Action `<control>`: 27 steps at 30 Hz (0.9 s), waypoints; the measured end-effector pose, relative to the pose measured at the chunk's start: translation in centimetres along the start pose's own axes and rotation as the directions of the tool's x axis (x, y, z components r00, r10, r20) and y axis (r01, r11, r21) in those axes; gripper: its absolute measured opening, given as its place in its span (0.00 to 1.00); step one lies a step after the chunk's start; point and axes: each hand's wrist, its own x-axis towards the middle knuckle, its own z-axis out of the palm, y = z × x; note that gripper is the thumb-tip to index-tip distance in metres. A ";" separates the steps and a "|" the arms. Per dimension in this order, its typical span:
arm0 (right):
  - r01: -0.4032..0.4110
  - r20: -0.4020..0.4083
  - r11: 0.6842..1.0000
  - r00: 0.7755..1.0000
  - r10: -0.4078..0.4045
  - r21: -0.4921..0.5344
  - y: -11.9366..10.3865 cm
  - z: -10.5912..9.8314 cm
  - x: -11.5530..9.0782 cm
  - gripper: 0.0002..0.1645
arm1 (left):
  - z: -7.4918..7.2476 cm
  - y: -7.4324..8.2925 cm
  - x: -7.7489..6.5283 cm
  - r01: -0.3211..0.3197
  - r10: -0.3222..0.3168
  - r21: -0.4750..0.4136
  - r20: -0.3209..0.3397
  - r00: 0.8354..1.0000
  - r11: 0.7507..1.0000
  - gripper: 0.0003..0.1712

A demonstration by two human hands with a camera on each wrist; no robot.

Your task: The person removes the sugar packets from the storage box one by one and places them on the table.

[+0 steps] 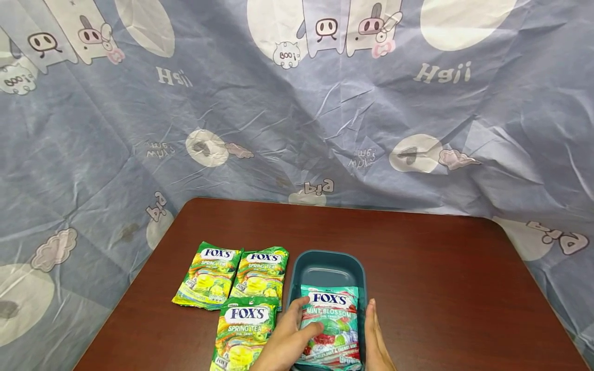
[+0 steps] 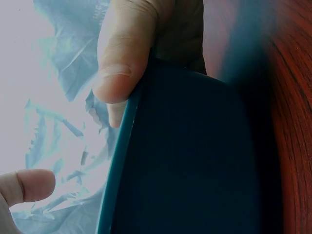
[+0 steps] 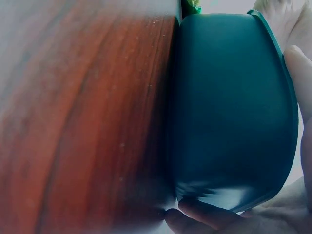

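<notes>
A dark teal plastic tub [image 1: 328, 260] stands on the table and holds a Fox's Mint Blossom candy bag [image 1: 331, 327]. My left hand [image 1: 290, 335] is at the tub's left side, its thumb and a finger reaching over the bag. In the left wrist view a finger [image 2: 122, 63] hooks over the tub's rim [image 2: 119, 161], while the thumb [image 2: 36, 185] stays apart from it. Along the right outer wall lies my right hand [image 1: 377, 340], its fingers straight. The right wrist view has its fingertips [image 3: 195, 214] by the wall's lower edge and its thumb [image 3: 298, 68] at the rim.
Left of the tub lie three green Fox's Spring Tea bags: one at the far left [image 1: 209, 275], another beside it [image 1: 261, 273], and a nearer one [image 1: 243, 332] close to my left hand. A printed cloth [image 1: 278, 123] hangs behind the brown table [image 1: 441, 268].
</notes>
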 end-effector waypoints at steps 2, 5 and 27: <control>0.005 0.004 1.000 1.000 -0.005 0.003 0.1 0.0 0.1 0.75 | 0.1 0.0 0.0 -0.008 0.008 -0.002 -0.003 1.000 1.000 0.40; 0.008 0.011 1.000 1.000 -0.008 0.008 0.1 -0.1 0.2 0.76 | 0.2 0.0 0.1 -0.019 0.019 -0.013 -0.003 1.000 1.000 0.40; -0.023 0.016 1.000 1.000 0.023 0.002 0.4 -0.1 -0.1 0.78 | 0.8 -0.8 0.6 -0.004 0.005 0.002 -0.074 0.997 1.000 0.30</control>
